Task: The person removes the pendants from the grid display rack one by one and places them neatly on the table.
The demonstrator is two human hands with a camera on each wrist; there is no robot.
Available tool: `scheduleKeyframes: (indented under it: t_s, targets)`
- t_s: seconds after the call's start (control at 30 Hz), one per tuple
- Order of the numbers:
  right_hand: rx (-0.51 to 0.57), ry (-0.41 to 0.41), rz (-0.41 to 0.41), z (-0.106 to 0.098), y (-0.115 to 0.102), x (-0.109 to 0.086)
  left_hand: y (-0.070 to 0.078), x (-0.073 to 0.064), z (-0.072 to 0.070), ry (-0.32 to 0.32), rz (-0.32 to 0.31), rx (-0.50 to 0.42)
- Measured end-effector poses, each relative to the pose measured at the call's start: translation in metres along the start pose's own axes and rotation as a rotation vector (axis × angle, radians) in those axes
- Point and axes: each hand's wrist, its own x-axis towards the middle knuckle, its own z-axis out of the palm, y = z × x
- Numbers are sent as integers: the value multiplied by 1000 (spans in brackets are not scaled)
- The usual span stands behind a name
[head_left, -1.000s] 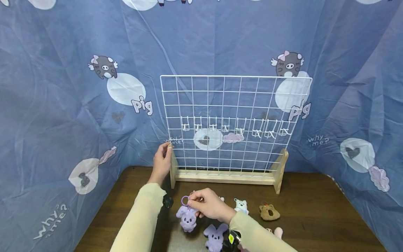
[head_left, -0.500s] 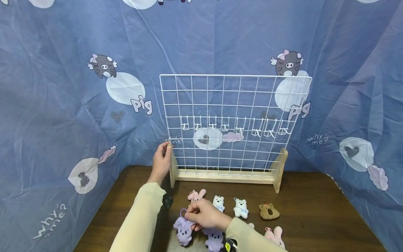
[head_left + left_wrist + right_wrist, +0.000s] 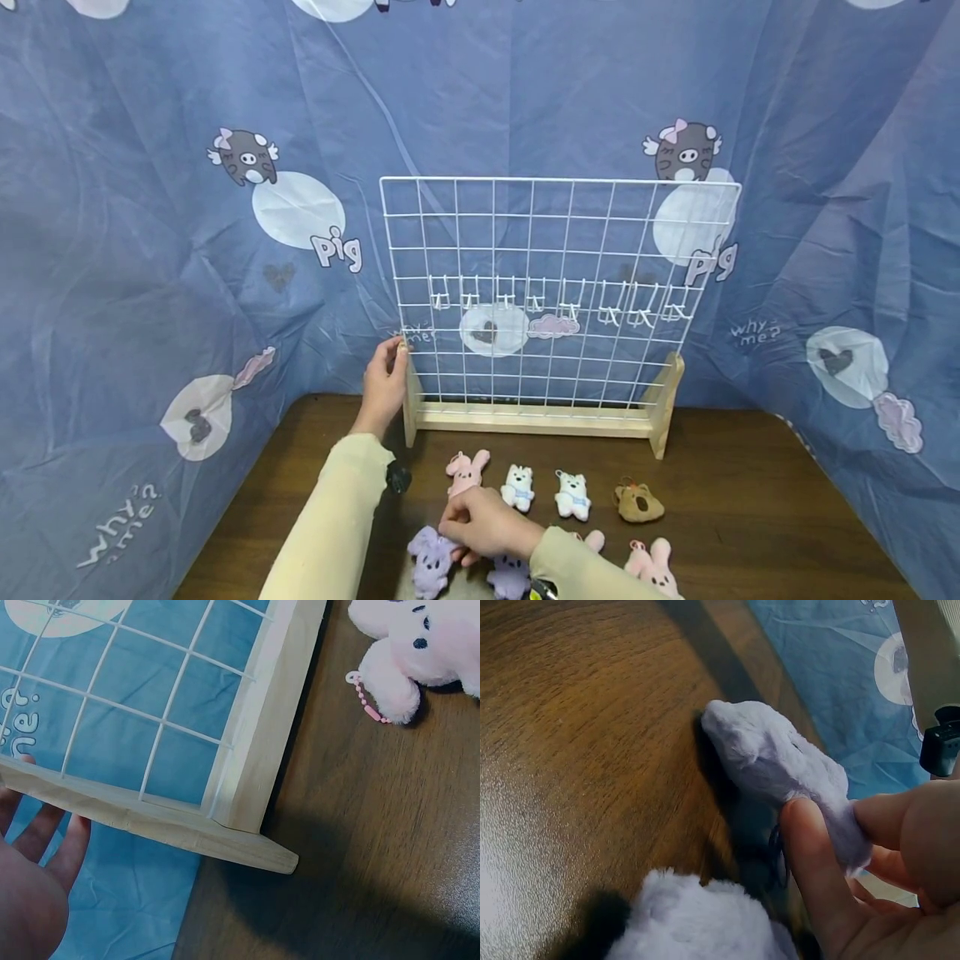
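Note:
My left hand holds the top of the wooden left foot of a white wire grid display rack. In the left wrist view, its fingers lie against the wood's outer side. My right hand pinches a purple bunny plush keychain low over the table. The right wrist view shows thumb and fingers on one end of that plush, with a dark loop hanging beside the thumb. A second purple plush lies under the right wrist, partly hidden by it.
Behind my right hand lie a pink bunny plush, two white bear plushes and a brown plush. More pink plushes lie near the right forearm. Small white hooks line the grid. A blue printed cloth hangs behind.
My right hand has come down and toward me with the purple bunny plush, uncovering the pink and white plushes behind. The left hand stays on the rack.

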Motion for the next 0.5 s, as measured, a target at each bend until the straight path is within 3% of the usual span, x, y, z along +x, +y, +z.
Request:
scheduleKeyframes:
  t_s: [0.3, 0.5]
  targets:
    - [6, -3, 8, 0, -1, -1, -1, 2, 1, 12, 10, 2]
    - [-100, 1, -43, -7, -3, -4, -3, 2, 1, 18, 14, 4]
